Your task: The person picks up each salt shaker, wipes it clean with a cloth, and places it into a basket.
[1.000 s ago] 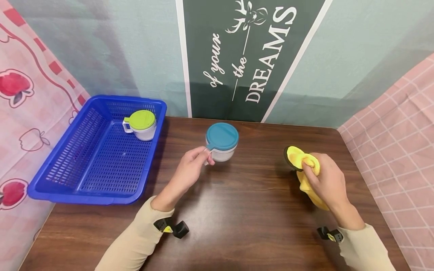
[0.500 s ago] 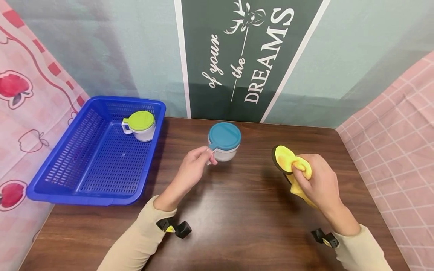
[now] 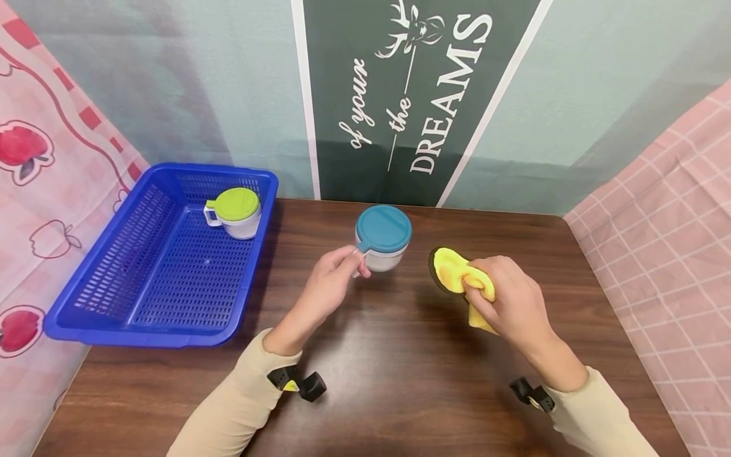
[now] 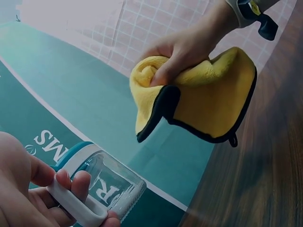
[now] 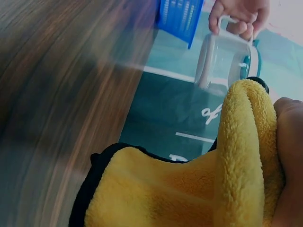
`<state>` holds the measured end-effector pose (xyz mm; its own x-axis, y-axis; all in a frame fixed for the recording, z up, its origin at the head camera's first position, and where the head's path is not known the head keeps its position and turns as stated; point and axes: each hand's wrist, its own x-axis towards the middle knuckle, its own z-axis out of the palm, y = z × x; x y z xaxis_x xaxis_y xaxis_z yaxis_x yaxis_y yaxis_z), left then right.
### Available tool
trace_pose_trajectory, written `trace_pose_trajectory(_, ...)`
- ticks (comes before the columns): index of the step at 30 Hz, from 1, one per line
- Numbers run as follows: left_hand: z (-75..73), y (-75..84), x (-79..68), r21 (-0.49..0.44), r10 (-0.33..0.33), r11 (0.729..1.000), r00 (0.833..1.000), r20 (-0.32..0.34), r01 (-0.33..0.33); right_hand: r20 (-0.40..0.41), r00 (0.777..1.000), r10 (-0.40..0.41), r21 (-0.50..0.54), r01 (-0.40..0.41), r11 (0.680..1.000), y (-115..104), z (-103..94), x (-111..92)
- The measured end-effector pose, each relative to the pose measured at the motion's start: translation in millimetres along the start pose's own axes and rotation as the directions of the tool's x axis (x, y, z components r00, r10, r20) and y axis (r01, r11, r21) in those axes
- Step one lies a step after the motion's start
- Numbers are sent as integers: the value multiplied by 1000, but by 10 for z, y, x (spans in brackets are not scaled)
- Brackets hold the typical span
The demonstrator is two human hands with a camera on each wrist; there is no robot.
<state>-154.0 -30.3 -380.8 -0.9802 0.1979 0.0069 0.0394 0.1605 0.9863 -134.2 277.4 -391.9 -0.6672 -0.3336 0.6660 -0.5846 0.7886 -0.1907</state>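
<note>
A clear jar (image 4: 116, 182) with a blue lid (image 3: 384, 228) and a white handle (image 4: 78, 205) is held up above the table by my left hand (image 3: 331, 279), its fingers curled round the handle. Bunched in my right hand (image 3: 511, 301) is a yellow cloth (image 4: 203, 99) with black edging, its lower part hanging loose. The cloth is to the right of the jar, with a gap between them in the head view. In the right wrist view the cloth fills the foreground, and the jar shows behind it.
A blue plastic basket (image 3: 63, 327) stands on the brown wooden table (image 3: 400, 393) at the left. Inside it, near the back right corner, sits a similar jar with a green lid (image 3: 237, 204). Fabric backdrops (image 3: 240, 82) rise behind the table and on both sides.
My right hand has moved left with the yellow cloth, closing much of the distance to the jar. My left hand and the jar have shifted slightly right.
</note>
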Motion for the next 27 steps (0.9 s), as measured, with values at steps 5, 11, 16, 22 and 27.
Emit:
trace_pose_trajectory(5,18,15,1,16,-4,1000,1000,5,4,9,997,-71,7,71,997,-102,58,103)
trace_pose_trajectory(11,44,25,4,13,-5,1000,1000,9,5,71,992,-103,37,100,994,-227,64,198)
trace_pose_trajectory(16,64,31,0,20,-13,1000,1000,8,13,78,991,-107,43,104,994,-303,77,260)
trace_pose_trajectory(22,95,59,-4,37,-9,999,1000,17,8,68,995,-72,59,68,996,-400,90,328)
trace_pose_trajectory(27,119,63,-6,33,-6,999,1000,25,5,59,995,-83,54,80,995,-496,107,405)
